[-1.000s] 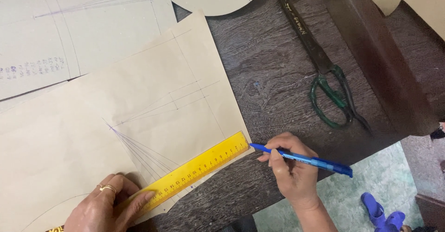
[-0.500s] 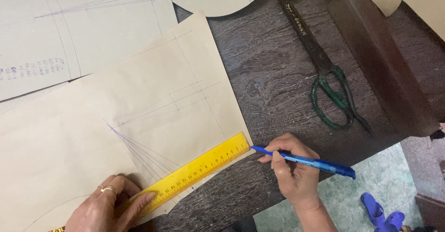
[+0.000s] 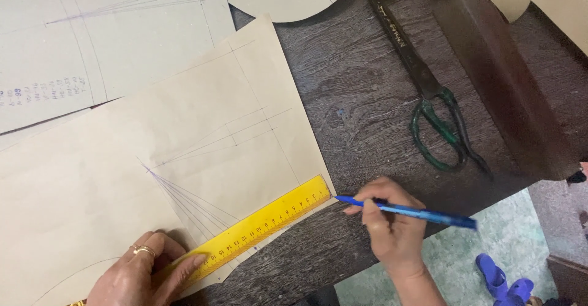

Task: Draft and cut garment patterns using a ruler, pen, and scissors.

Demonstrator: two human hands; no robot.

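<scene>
Change: almost nothing has moved since the earlier frames; the pen tip sits at the same end of the ruler, and the pen's far end has dipped a touch lower
Left hand (image 3: 138, 278): fingers pressed flat on the low end of the yellow ruler (image 3: 260, 228), pinning it to the paper rather than gripping it
Right hand (image 3: 392, 223): fingers pinched around a blue pen (image 3: 407, 212), tip touching the ruler's upper end right at the paper's edge
Paper (image 3: 202, 134): large tan sheet lying on the dark wooden table (image 3: 361, 104), with a fan of thin lines spreading from one point toward the ruler
Ruler: lies slantwise along the sheet's lower right edge, fully on the paper
Step in hand: appears to be lining up a pen stroke along the ruler's edge
Next move needs: steady downward pressure from the left hand so the ruler cannot slip, and the pen kept snug to the edge
Nearby: green-handled scissors (image 3: 438, 107) lie well apart, untouched; more marked sheets (image 3: 92, 43) lie at the upper left
</scene>
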